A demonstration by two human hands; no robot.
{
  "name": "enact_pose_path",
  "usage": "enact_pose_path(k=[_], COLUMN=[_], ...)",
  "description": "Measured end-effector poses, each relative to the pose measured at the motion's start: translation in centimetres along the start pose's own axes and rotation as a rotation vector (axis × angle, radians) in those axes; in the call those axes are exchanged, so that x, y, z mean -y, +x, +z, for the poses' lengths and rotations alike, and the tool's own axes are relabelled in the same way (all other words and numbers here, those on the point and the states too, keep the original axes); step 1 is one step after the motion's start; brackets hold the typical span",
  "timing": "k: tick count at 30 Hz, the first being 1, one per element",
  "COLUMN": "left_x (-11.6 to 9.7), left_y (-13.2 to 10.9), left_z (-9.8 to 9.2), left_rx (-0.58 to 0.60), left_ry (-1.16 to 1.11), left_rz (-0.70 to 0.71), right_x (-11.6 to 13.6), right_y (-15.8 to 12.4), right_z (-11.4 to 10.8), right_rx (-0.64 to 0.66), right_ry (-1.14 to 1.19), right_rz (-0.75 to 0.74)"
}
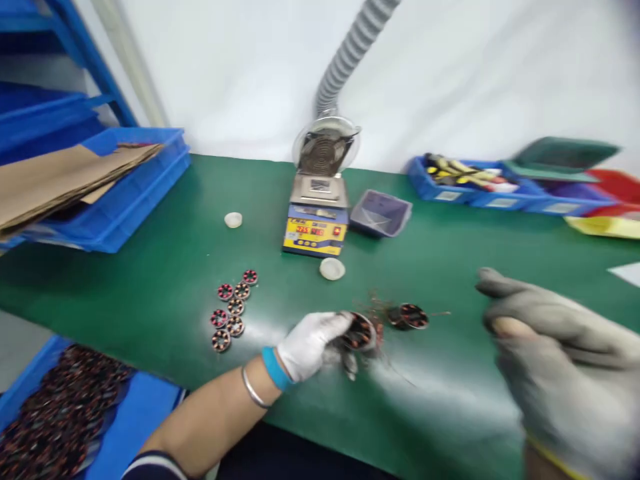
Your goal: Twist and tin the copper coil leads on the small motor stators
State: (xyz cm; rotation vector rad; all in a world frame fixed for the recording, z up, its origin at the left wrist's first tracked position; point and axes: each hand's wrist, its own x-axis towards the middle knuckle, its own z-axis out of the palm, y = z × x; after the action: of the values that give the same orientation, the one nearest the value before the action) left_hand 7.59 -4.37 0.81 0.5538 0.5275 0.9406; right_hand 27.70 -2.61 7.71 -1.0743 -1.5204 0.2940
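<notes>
My left hand (pixel 313 345), in a white glove with a blue cuff, is closed on a round wound motor stator (pixel 361 331) low on the green mat (pixel 150 287). Loose copper wires trail from it. A second stator (pixel 410 315) lies just to its right. My right hand (pixel 555 360), in a grey glove, is raised close to the camera at the right; its fingers are bent and blurred, one bare fingertip shows, and nothing visible is in it. Several small stators (pixel 233 308) lie grouped to the left.
A soldering station (pixel 316 223) with a fume hose (pixel 345 57) stands at the back centre, beside a grey tray (pixel 381 212). Two white caps (pixel 332 269) lie near it. Blue bins (pixel 500 183) line the back right, a blue crate with cardboard (pixel 115 193) the left, a bin of stators (pixel 55 420) below.
</notes>
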Motion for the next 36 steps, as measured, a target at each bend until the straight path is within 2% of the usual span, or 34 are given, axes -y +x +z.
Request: enact_pose_path(k=[1,3,4,6,9,12,16,19,22,26,28,32,36], left_x=[0.2,0.7,1.0,1.4,1.8,1.5,0.4,-0.3,-0.5,-0.4,-0.3,0.5,0.8], left_y=[0.2,0.6,0.8,1.0,1.1,1.1,1.0,0.6,-0.2,-0.7,-0.4,0.4,0.5], left_z=[0.0,0.1,0.1,0.1,-0.1,-0.2,0.5,0.8,0.5,0.1,0.2,0.6,0.7], left_rx=[-0.063,-0.186,-0.226,-0.265,-0.256,-0.253,-0.51,-0.604,-0.65,-0.629,-0.562,-0.431,-0.409], left_ry=[-0.013,-0.057,-0.076,-0.074,0.097,0.316,0.522,0.605,0.611,0.433,0.374,0.473,0.37], left_rz=[0.035,0.103,0.135,0.209,0.235,0.181,0.34,0.427,0.495,0.636,0.564,0.242,0.168], right_x=[-0.2,-0.9,-1.3,-2.0,-2.6,-2.9,-2.7,-2.2,-2.1,-2.5,-2.8,-2.8,-2.8], right_y=[-0.9,-3.1,-4.1,-5.9,-7.0,-6.7,-6.2,-6.2,-6.1,-5.9,-5.8,-5.9,-5.8], right_z=[0.6,2.4,3.5,5.8,7.9,7.8,6.3,5.8,5.7,5.4,5.3,5.1,4.8], right_rx=[-0.014,0.101,0.183,0.289,0.295,0.301,0.418,0.442,0.397,0.332,0.321,0.376,0.558], right_ry=[0.003,-0.062,-0.167,-0.303,-0.351,-0.263,-0.072,-0.037,-0.023,-0.006,0.007,-0.024,-0.1], right_rz=[-0.032,-0.134,-0.191,-0.283,-0.254,-0.125,0.084,0.207,0.238,0.298,0.319,0.307,0.185])
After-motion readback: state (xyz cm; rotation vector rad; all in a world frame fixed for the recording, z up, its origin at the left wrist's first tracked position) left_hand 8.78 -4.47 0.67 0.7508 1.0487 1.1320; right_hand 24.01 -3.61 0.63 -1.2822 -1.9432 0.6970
